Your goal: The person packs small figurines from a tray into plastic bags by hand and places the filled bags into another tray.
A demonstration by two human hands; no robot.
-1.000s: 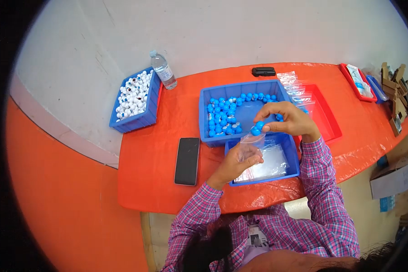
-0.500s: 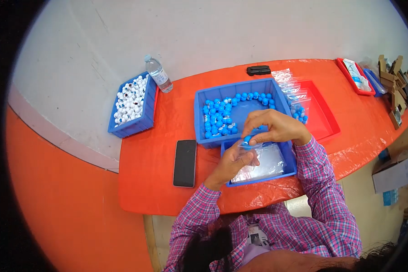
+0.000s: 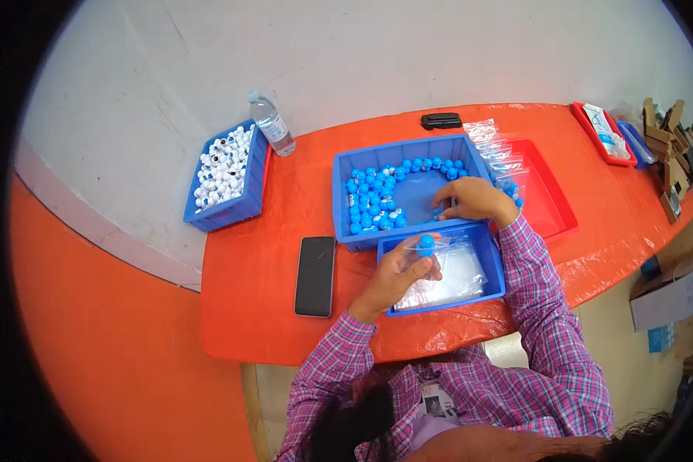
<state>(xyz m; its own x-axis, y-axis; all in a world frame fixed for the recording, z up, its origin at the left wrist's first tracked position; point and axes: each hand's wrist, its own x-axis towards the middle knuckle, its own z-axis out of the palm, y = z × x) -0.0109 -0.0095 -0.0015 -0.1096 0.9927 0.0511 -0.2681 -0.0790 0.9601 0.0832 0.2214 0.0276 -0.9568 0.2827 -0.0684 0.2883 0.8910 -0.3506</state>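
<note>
My left hand (image 3: 399,276) grips a clear plastic zip bag (image 3: 426,289) by its upper part. A blue ball (image 3: 426,246) shows at the bag's mouth, beside the thumb and fingers. Inside the larger blue bin (image 3: 346,237), my right hand (image 3: 473,200) reaches down at the near right corner. Its fingers are bent and apart over a few blue balls (image 3: 439,213), partly hidden by the fingertips. Many more blue balls (image 3: 373,198) lie along the bin's left and far sides. Below the left hand, a smaller blue tray (image 3: 496,286) holds flat clear bags (image 3: 462,269).
A black phone (image 3: 315,277) lies left of the bins. Farther left stand a blue bin of white balls (image 3: 225,173) and a water bottle (image 3: 271,123). On the right, filled bags (image 3: 507,165) overlap a red tray (image 3: 550,192). A black object (image 3: 440,120) lies behind.
My right hand has left the bag and moved up and right into the larger bin. My left hand stays in place with the bag, and the blue ball there is now uncovered.
</note>
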